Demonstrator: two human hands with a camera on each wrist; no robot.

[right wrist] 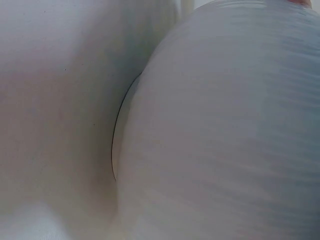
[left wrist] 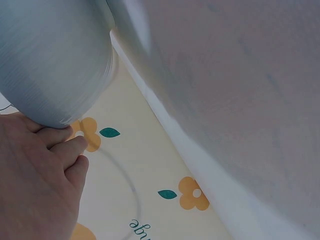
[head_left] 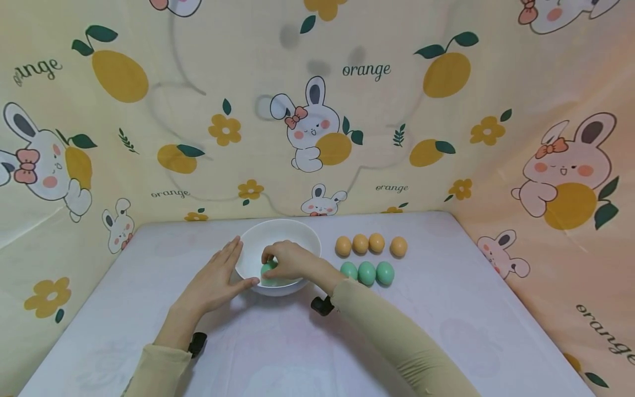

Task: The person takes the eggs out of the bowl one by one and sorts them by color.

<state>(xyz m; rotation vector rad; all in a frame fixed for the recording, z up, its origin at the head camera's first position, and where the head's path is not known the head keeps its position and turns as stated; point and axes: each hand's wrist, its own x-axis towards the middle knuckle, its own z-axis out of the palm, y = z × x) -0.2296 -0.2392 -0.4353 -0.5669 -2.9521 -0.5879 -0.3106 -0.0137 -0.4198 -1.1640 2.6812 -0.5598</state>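
Note:
A white bowl stands toward the back of the table; its outer wall fills much of the right wrist view and the upper left of the left wrist view. My left hand steadies its left side, fingers extended along the wall and thumb at the front rim. Inside the bowl, my right hand pinches a green egg low near the front wall. The fingers partly cover that egg. In the right wrist view the bowl hides nearly all of the hand.
Right of the bowl lie several orange-tan eggs in a row. Several green eggs form a row in front of them, the leftmost partly behind the right forearm. A patterned cloth rises behind the white table.

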